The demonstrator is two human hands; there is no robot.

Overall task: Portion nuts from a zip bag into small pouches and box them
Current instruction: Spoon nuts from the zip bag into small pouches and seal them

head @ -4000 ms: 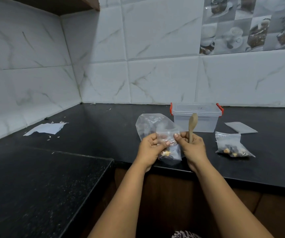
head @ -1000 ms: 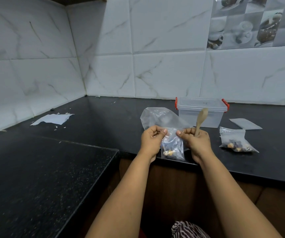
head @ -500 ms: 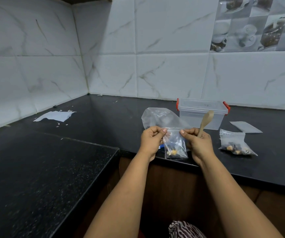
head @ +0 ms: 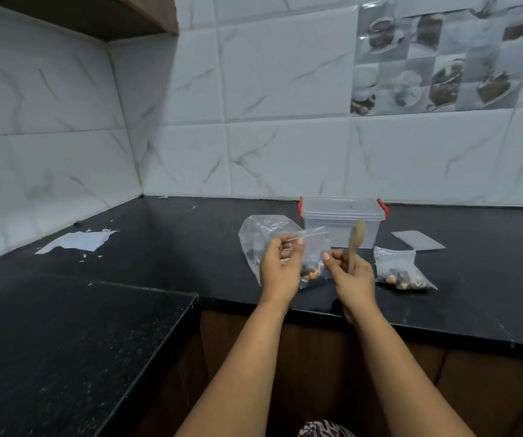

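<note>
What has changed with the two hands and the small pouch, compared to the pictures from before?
The right hand has let go of the pouch's top and dropped lower beside it, still gripping the wooden spoon. The left hand alone pinches the small pouch by its top edge. The box, big bag and filled pouch stayed put.

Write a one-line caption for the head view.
Left hand pinches a small nut pouch; right hand holds a wooden spoon before the box.
</note>
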